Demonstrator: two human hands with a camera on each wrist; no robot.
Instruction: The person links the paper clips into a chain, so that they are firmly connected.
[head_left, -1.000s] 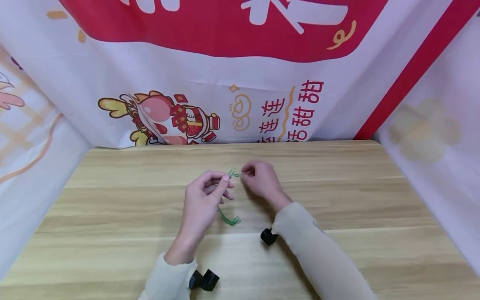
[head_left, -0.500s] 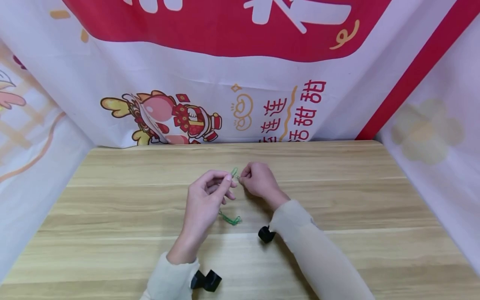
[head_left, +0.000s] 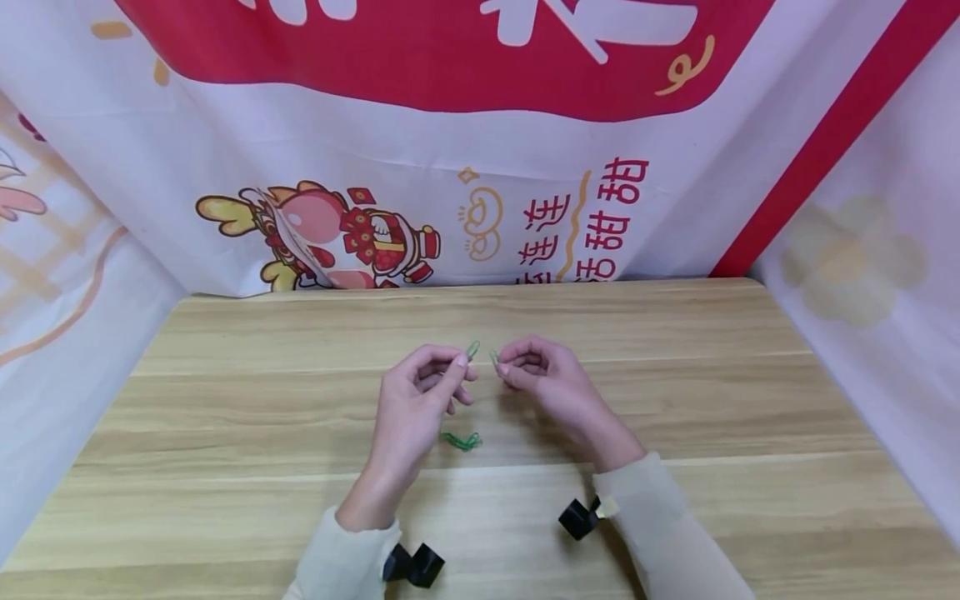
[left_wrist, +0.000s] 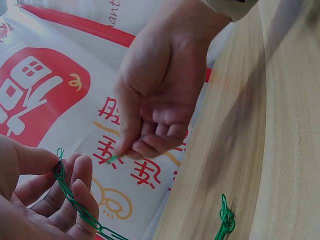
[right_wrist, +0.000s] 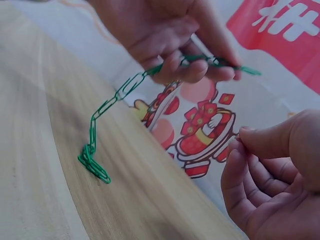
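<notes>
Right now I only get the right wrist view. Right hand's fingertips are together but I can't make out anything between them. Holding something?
Observer: Yes. Head view shows a green paper clip pinched in the right hand.
Operator: Touching anything?
Observer: No. Head view shows a gap between it and the end of the green chain in the left hand.
Operator: Cuffs are out of my frame. Anything on them?
Observer: Head view shows black devices at both sleeve cuffs.
</notes>
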